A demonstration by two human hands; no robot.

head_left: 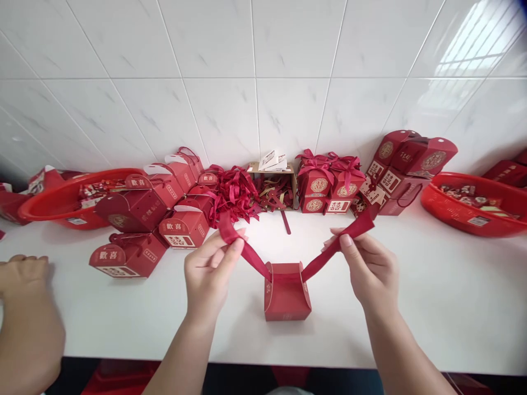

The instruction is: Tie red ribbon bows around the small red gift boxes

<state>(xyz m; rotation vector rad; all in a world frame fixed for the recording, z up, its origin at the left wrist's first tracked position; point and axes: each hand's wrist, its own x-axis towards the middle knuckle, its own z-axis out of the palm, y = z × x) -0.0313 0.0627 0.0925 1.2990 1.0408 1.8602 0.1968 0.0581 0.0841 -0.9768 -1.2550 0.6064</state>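
A small red gift box (287, 296) stands on the white table in front of me. One red ribbon (321, 264) runs through the openings in its two raised side flaps, and its ends spread out to both sides in a V. My left hand (212, 269) pinches the left end between thumb and fingers, above and left of the box. Up and to the right, my right hand (368, 269) pinches the other end, whose tip sticks out past the fingers. Both stretches of ribbon look fairly taut. Neither hand touches the box.
Stacked red boxes (140, 211) and a heap of red ribbons (234, 192) lie left of a cardboard box (275, 189) with strips. Ribbon-tied boxes (329, 184) and more boxes (405, 170) stand right. Red baskets (461, 216) flank both sides. Another person's hand (24, 274) rests far left.
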